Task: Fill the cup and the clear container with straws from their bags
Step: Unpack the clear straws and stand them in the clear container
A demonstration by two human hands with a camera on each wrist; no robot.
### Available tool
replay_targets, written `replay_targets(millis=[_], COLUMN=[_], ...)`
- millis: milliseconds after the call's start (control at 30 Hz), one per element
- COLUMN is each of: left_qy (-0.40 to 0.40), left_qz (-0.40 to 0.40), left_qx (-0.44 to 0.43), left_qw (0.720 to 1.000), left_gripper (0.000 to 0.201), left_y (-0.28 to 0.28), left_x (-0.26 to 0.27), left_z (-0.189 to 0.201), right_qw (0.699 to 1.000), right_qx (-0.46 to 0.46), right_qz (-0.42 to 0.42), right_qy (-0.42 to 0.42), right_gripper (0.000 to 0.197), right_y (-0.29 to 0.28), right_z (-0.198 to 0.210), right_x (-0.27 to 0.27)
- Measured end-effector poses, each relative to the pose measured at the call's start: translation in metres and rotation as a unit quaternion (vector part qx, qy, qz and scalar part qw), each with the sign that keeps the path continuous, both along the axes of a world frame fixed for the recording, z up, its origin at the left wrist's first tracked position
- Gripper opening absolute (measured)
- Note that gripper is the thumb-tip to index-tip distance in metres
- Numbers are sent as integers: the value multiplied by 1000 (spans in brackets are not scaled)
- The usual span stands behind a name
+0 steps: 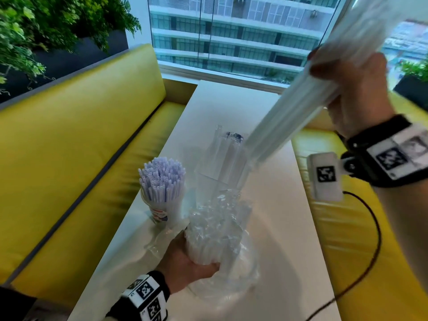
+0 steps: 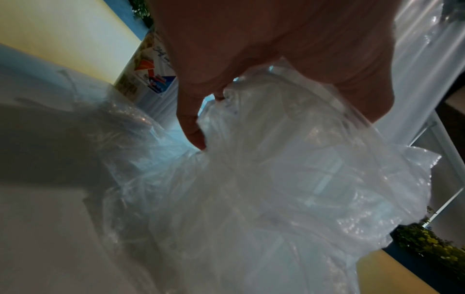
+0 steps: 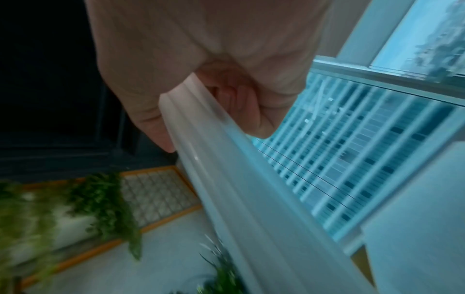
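A printed cup [image 1: 159,212] packed with white straws [image 1: 162,179] stands on the white table [image 1: 284,228] at the left. Behind it is the clear container [image 1: 222,158] with a few straws standing inside. My left hand [image 1: 185,258] grips a crumpled clear bag [image 1: 220,235] with straws in it near the table's front; the left wrist view shows the fingers [image 2: 193,127] curled into that bag [image 2: 289,179]. My right hand [image 1: 356,93] is raised and grips a bundle of long white straws [image 1: 287,117], slanted down with its lower end over the container. The right wrist view shows the same bundle [image 3: 239,179].
Yellow bench seats [image 1: 76,140] flank the table on both sides. A window [image 1: 231,33] lies beyond the far end. Green plants [image 1: 34,31] hang at upper left. A black cable [image 1: 370,228] runs from my right wrist across the right seat.
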State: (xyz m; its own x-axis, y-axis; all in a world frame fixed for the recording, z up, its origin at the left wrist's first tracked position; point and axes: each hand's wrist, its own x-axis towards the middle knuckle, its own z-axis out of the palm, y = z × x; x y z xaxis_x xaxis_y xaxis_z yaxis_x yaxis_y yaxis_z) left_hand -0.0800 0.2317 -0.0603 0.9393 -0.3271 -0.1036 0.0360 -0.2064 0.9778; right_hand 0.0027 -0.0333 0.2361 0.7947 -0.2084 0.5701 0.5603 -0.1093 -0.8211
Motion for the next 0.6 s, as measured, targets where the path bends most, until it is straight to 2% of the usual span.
replay_targets(millis=[100, 267, 300, 333, 433, 500, 533, 600], left_qy=[-2, -2, -7, -10, -7, -8, -9, -10], left_qz=[1, 4, 4, 4, 5, 3, 2, 3], left_qx=[3, 10, 13, 14, 8, 8, 7, 5], left_qw=[1000, 1000, 1000, 1000, 1000, 1000, 1000, 1000], left_gripper=[81, 79, 78, 77, 74, 73, 71, 68], left_y=[0, 0, 0, -1, -1, -2, -2, -2], left_x=[0, 0, -1, -1, 0, 0, 0, 0], left_z=[-1, -3, -2, -2, -1, 1, 2, 3], right_qw=[995, 965, 955, 945, 935, 937, 923, 856], right_qx=[-36, -112, -140, -173, -230, -285, -348, -503], right_qz=[-36, -30, -44, -68, -129, -122, -109, -69], right_qy=[85, 234, 256, 270, 235, 161, 126, 99], right_gripper=[21, 18, 26, 43, 89, 106, 109, 105], right_y=[6, 14, 13, 10, 8, 10, 11, 14], right_z=[-36, -127, -141, -151, -155, -145, -144, -148], right_x=[38, 69, 72, 75, 76, 75, 77, 77])
